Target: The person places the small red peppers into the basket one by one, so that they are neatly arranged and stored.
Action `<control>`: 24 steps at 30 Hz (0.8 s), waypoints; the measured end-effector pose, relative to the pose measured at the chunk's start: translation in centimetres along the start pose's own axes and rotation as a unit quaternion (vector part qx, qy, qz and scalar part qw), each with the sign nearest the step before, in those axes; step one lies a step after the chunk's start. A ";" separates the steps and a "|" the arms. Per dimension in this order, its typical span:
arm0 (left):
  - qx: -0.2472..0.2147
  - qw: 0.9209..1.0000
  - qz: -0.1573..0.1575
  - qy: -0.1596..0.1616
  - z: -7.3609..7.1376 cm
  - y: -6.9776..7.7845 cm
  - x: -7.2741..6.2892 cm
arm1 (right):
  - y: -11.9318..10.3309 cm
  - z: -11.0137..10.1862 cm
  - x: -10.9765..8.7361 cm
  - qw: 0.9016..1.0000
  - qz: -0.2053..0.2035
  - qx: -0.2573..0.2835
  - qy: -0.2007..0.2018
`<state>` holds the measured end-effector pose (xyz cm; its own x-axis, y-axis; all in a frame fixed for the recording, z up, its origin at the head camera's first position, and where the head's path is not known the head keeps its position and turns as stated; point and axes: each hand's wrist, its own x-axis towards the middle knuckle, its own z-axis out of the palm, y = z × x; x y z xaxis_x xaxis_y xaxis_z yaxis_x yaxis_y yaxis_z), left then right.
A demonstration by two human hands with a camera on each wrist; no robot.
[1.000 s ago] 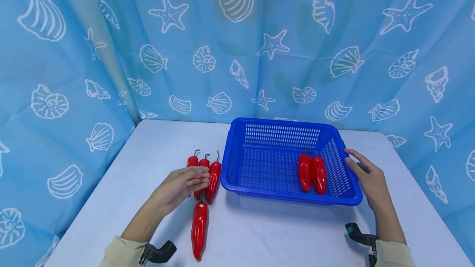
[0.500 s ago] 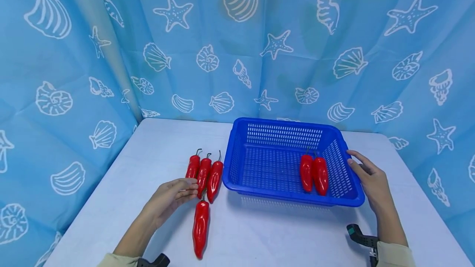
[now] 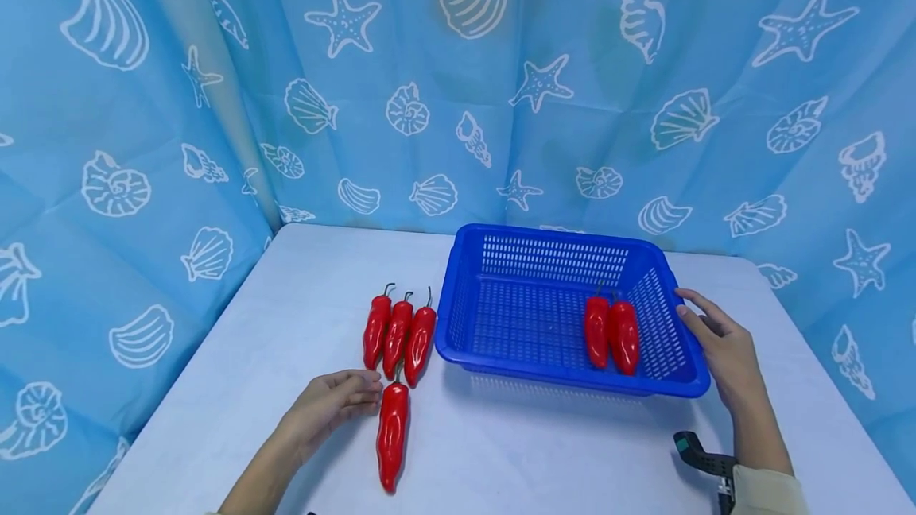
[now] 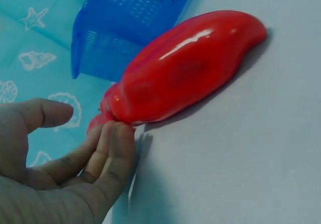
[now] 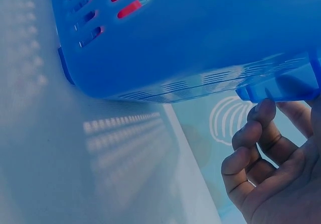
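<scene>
The left hand (image 3: 332, 404), grip released, is just beside the frontmost red chili pepper (image 3: 392, 437); the right hand (image 3: 728, 352) grasps the blue plastic basket (image 3: 565, 377) by its rim.

The head view looks down; nearer wrist views share the basket (image 3: 540, 328).

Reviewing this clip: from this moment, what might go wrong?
The left hand is beside the nearest pepper, close to three grouped peppers, and might nudge one. The right hand touches the blue basket; a leftward push might bump the rightmost grouped pepper, which lies close to the basket's left side.
</scene>
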<state>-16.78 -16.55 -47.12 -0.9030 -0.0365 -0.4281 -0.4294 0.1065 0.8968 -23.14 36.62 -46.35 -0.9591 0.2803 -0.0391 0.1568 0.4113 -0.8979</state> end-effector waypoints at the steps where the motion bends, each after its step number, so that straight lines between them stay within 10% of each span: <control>1: 0.003 1.000 -0.002 -0.001 0.1 -0.1 0.0 | 0.0 0.0 0.0 1.000 0.001 0.000 0.000; 12: 0.086 0.996 -0.017 0.004 0.4 0.4 -0.9 | -0.2 0.2 -0.3 1.000 -0.001 -0.003 0.006; 24: 0.232 0.971 -0.025 0.044 1.5 0.8 -1.5 | -0.2 0.1 -0.1 1.000 -0.001 -0.003 0.003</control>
<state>-15.72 -14.88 -45.90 -0.8875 -0.1357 -0.4403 -0.4393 0.5374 0.7199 -23.05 36.44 -46.21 -0.9578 0.2854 -0.0348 0.1570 0.4177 -0.8949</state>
